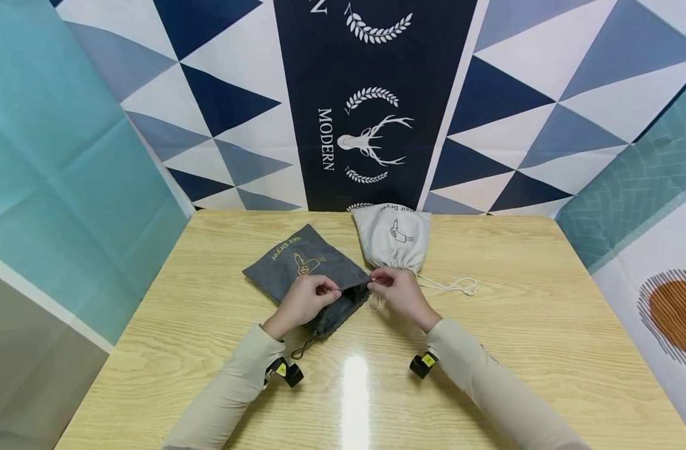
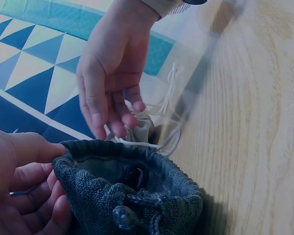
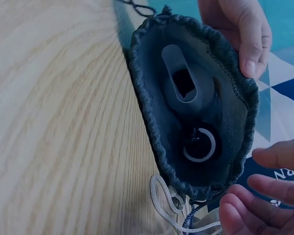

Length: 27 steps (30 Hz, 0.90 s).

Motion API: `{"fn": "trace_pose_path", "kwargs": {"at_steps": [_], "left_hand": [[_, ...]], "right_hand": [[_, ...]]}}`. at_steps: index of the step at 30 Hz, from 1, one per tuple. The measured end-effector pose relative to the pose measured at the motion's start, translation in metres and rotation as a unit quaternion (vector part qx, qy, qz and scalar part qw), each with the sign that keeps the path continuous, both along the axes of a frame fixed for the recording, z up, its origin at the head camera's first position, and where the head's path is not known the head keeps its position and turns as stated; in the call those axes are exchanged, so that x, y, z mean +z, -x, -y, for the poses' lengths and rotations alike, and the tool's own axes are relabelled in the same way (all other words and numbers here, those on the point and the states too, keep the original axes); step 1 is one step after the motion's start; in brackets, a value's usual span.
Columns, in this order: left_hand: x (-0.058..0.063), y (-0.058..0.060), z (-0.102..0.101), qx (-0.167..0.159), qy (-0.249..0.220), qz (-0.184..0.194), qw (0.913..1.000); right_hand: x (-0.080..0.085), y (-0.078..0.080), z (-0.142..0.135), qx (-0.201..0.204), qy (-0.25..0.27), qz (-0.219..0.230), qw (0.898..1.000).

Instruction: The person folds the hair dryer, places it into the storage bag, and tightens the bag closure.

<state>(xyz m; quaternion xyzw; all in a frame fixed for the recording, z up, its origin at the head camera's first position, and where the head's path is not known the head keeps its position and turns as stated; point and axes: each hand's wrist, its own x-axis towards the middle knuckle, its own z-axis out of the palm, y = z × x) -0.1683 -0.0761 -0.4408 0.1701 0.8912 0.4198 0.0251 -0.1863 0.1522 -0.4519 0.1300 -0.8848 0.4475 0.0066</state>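
Observation:
A dark grey drawstring bag (image 1: 334, 261) with a yellow hair dryer print lies on the table, its mouth gaping towards me. My left hand (image 1: 309, 297) pinches the rim between thumb and fingers. Beside the opposite end of the mouth is my right hand (image 1: 401, 292), its fingers loosely bent and holding nothing. Looking into the bag in the right wrist view, I see a grey nozzle-like piece (image 3: 202, 95) with an oblong slot. Next to it sits a dark round part with a pale ring (image 3: 212, 148). The rest of the contents is hidden.
Just behind my right hand lies a white drawstring bag (image 1: 390, 240), also printed with a hair dryer. Its white cord (image 1: 449, 287) trails right across the wooden table (image 1: 506, 350). A patterned cloth (image 1: 252, 144) hangs along the table's back edge.

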Motion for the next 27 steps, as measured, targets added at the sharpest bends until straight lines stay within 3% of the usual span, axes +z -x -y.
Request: {"fn": "trace_pose_path", "kwargs": {"at_steps": [7,14,22,27], "left_hand": [[-0.001,-0.001,-0.001,-0.001,0.012,-0.004,0.9999],[0.001,-0.004,-0.003,0.006,0.024,-0.003,0.9997],[0.0,-0.004,-0.005,0.008,0.033,-0.01,0.9994],[0.001,-0.005,-0.006,0.008,0.035,-0.012,0.9993]], "right_hand": [[0.004,0.0,0.007,0.038,-0.061,-0.069,0.995],[0.004,-0.002,0.014,0.056,-0.105,-0.109,0.987],[-0.001,0.001,0.018,0.067,-0.147,-0.181,0.97],[-0.006,0.004,0.017,0.075,-0.18,-0.238,0.951]]}}
